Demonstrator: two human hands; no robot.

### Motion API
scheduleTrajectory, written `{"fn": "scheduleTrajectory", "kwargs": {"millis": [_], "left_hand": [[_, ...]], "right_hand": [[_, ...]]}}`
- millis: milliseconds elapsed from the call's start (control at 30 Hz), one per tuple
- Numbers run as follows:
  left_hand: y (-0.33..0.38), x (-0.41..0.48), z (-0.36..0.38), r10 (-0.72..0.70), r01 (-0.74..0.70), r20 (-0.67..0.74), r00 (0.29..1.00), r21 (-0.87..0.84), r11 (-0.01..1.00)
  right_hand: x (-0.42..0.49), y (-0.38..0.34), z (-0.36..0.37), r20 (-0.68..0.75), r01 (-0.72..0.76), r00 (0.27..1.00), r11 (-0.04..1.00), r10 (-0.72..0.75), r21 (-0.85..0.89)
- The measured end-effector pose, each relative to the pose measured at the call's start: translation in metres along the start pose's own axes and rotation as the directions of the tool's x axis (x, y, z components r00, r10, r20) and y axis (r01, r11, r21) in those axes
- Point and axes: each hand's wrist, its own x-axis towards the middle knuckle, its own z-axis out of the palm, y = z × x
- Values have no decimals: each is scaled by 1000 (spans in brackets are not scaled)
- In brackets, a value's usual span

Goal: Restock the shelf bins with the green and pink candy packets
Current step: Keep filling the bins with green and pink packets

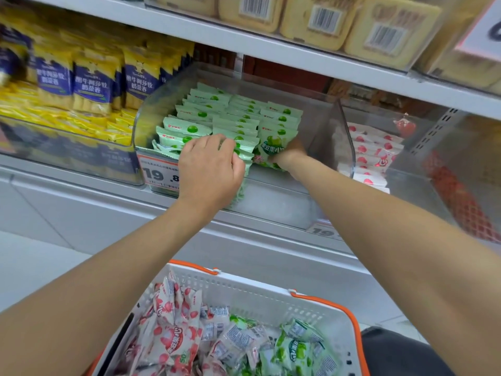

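The white shelf (271, 47) is seen running from 9 o'clock up toward 3 o'clock, with pale barcoded boxes (325, 20) stacked on it at 12. Down at 6 o'clock a white basket (271, 294) with orange handles is parked. Loose pink packets (173, 321) are heaped on its 9 o'clock side and loose green packets (292, 351) on its 3 o'clock side.

At the centre, a clear bin (320, 126) is being worked on! It is filled with three rows of green candy packets (238, 115), lined up front to back. At 9 o'clock of it, yellow and blue packs (89, 82) are stood upright. At 3 o'clock of it, pink candy packets (374, 150) are stacked in a neighbouring clear bin.

Both bare arms are stretched up from 6 o'clock. The left hand (208, 166) is placed at the bin's front edge, fingers curled onto the front packet of the middle row (244, 156). The right hand (290, 156) is tucked in at the front of the right row, where an upright green packet (271, 143) is gripped.

A red-and-white price tag (157, 169) is fixed at the bin's 7 o'clock corner, partly covered by the left hand.
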Motion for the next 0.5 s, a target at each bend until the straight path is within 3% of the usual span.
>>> {"fn": "scheduleTrajectory", "kwargs": {"millis": [133,200,267,400,467,500], "left_hand": [[1,-1,-4,2,-2,17,1000,-8,1000],[2,-1,-7,7,-6,15,1000,-53,999],[4,-4,-13,8,-9,-13,1000,-129,992],[29,-26,-30,50,-70,-116,992,-177,982],[51,-45,-40,11,-22,-34,999,-338,941],[60,-56,-44,-64,90,72,995,-442,893]], "right_hand": [[-8,-2,-4,47,-49,998,997,52,-59],[-19,-2,-13,5,11,1000,952,-10,-305],[-39,-2,-25,-55,127,983,869,-175,-479],[-104,-3,-44,-120,422,845,787,-521,-450],[-142,4,-46,-161,567,733,724,-661,-394],[-160,11,-45,-175,618,692,700,-700,-359]]}}
